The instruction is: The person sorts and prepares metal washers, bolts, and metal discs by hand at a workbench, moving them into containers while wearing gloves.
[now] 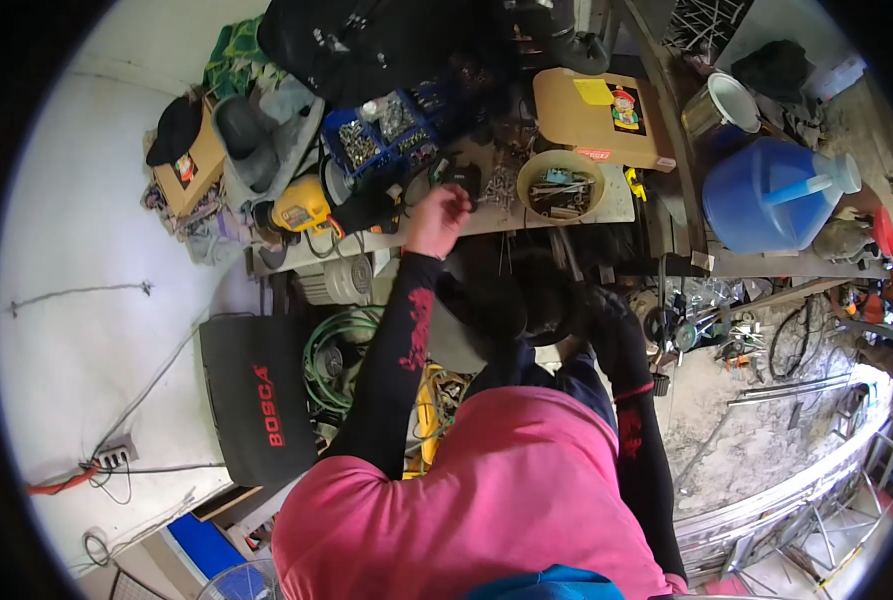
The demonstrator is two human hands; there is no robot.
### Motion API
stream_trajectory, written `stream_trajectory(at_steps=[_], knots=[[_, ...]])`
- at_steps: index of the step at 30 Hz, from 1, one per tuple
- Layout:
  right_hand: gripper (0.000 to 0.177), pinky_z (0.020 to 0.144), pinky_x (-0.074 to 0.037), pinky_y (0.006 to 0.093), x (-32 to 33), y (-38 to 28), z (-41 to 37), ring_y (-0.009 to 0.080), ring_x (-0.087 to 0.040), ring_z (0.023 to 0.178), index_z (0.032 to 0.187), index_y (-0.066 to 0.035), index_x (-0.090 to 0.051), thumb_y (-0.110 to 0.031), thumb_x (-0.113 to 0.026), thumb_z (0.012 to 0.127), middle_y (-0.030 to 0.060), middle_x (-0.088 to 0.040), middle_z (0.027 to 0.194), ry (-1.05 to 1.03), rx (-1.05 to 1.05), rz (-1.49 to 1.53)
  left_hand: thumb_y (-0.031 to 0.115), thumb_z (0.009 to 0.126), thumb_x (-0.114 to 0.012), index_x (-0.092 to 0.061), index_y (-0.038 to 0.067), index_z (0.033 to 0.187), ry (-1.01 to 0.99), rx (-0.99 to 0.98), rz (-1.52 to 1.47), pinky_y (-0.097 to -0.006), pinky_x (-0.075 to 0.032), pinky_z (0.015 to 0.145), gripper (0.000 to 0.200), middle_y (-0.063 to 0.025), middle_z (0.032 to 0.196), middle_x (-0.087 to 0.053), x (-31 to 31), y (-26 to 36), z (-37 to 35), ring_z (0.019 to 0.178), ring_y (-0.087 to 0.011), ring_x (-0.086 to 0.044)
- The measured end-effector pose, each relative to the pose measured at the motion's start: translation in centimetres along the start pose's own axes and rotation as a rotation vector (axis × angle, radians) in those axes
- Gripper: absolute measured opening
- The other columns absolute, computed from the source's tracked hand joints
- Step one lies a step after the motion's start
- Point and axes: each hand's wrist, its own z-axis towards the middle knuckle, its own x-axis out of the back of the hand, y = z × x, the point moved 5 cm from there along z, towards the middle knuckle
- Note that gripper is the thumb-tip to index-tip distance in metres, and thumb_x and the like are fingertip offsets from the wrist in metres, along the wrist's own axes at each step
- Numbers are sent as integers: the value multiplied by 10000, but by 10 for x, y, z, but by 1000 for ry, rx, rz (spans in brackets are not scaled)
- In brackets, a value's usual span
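Note:
My left hand (441, 217) reaches over the front edge of the workbench (612, 200). Its fingers are curled together beside a small black object (464, 178); whether they grip it or something small cannot be made out. A yellow and black power tool (302, 206) lies to the left of that hand. To its right, loose metal pieces and a round tub (561, 187) of hardware sit on the bench. My right hand (607, 308) is low, below the bench edge, in dark shadow next to a black rounded object (547, 300). Its fingers blend into the dark.
Blue bins (357, 145) of screws stand behind my left hand. On the right are a cardboard box (602, 115), a metal can (724, 103) and a jug of blue liquid (767, 198). A black BOSCA case (257, 400) and green hose (327, 360) are at lower left.

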Motion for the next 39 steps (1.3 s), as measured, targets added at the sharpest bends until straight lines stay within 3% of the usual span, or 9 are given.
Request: stream_trajectory(at_steps=[3,5,9,17,22,25,31,34,39], knots=[[337,911,-539,333,-9,42,-20,223,-668,1045,1298,-4,-609,-116,-603,981,113,-679,1190,94,-428,713,147,880,-631,-686,46,941,60,-166,469,-270,-306,467,130,11,638,-471,-37,65,54,535,-103,-422],[354,866,-569,317,-11,47,-25,162,-684,966,1309,24,-605,-178,-590,1018,88,-696,1131,218,-628,973,128,860,-671,-772,18,984,-88,-969,1104,-313,-511,623,195,-40,740,-710,-74,103,113,643,-181,-652],[369,854,-581,341,-19,61,-36,182,-688,974,1314,26,-600,-191,-597,1015,96,-699,1117,181,-583,1048,223,801,-694,-807,212,954,-34,-1016,2053,-445,-559,837,191,-107,944,-750,-142,129,187,925,-327,-707],[335,832,-580,343,-15,77,-48,201,-699,907,1298,47,-605,-126,-568,1013,103,-700,1044,255,-605,1014,242,776,-696,-814,200,922,97,-880,1689,-412,-570,839,192,-129,936,-751,-135,179,233,928,-351,-713],[270,818,-578,342,-18,98,-48,202,-693,880,1209,40,-634,-126,-581,1002,100,-690,1008,289,-685,1087,124,899,-630,-774,-8,983,6,-699,1207,-285,-478,585,212,-34,781,-719,-72,167,174,614,-133,-603],[244,739,-568,305,-26,101,-37,176,-673,829,1183,-11,-613,-143,-634,979,67,-676,955,323,-665,1231,105,906,-571,-758,28,1031,-85,-36,924,-320,-533,685,238,-90,875,-751,-16,100,140,703,-157,-664],[236,749,-572,302,-39,105,-27,164,-690,841,1182,-15,-642,-135,-635,978,62,-691,948,195,-648,1018,284,866,-621,-733,30,1058,312,-882,1673,-451,-568,806,337,-186,1004,-752,-79,4,176,945,-328,-737],[221,757,-573,300,-34,87,-23,157,-692,842,1174,-13,-651,-128,-620,987,61,-695,949,215,-729,1079,375,845,-640,-736,23,1067,418,-413,1966,-462,-557,907,427,-181,1134,-727,-83,5,245,1094,-377,-684],[314,791,-575,330,-34,99,-36,176,-689,894,1288,5,-586,-149,-586,1014,75,-687,1007,198,-686,1068,367,853,-600,-723,32,1136,289,-239,2028,-501,-518,973,455,-238,1182,-690,-82,19,283,1119,-437,-649]])
